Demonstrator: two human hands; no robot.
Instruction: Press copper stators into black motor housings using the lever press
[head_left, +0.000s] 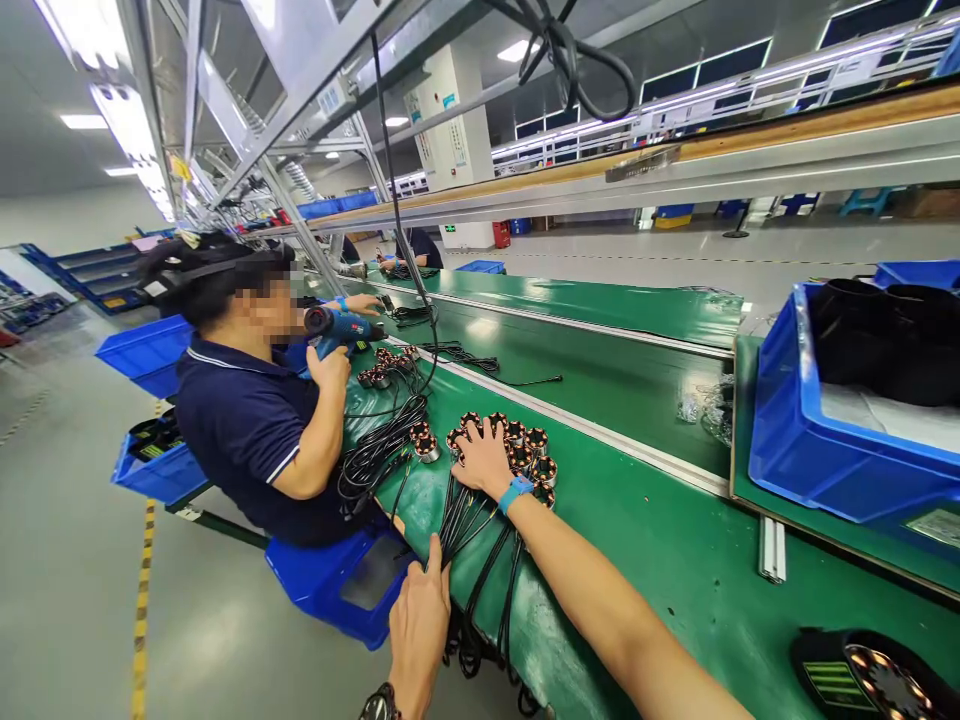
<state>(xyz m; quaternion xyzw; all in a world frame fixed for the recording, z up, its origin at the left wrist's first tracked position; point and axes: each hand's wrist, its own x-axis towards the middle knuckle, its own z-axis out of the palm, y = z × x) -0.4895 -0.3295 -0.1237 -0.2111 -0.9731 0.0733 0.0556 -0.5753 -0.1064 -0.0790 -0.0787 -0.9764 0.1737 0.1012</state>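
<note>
Several round copper-wound motor parts stand in a cluster on the green bench. Over the cluster's left side lies my right hand, fingers spread on the tops of the parts, a blue band at its wrist. Black cables run from the parts toward the bench's near edge and hang over it. My left hand, with a watch, is at that edge, closed around the bundle of cables, index finger stretched along them. A smaller group of the same parts stands just left of the cluster.
A person at the left holds a blue power drill beside more parts and a heap of black cables. A blue bin with black items stands at the right. A black housing lies lower right. A cord hangs overhead.
</note>
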